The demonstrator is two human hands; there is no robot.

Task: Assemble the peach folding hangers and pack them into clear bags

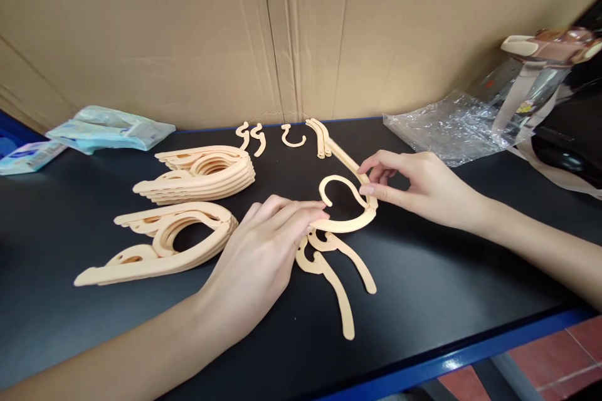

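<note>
A beige plastic folding clothes hanger (357, 223) lies between my hands, its curved hook turned inward between the two arms. My left hand (263, 244) has its fingers closed on the end of the near arm; the fingertips are partly hidden. The far arm is pinched between thumb and fingers of my right hand (418, 191), close to the joint. Just below the hanger, two loose hanger arms (345, 310) lie on the table, their upper ends near my left fingers. Left of my left hand are two stacks of folded hangers, a near stack (164, 267) and a far stack (202, 187).
Along the back of the black table (423, 326) lie loose small hooked pieces (258, 138), a hanger hook (294, 143) and hanger arms (320, 138). Wipes packs (113, 131) are at left. Clear plastic wrap (442, 128) and a strapped bottle (536, 88) stand right. Cardboard (164, 31) rises behind.
</note>
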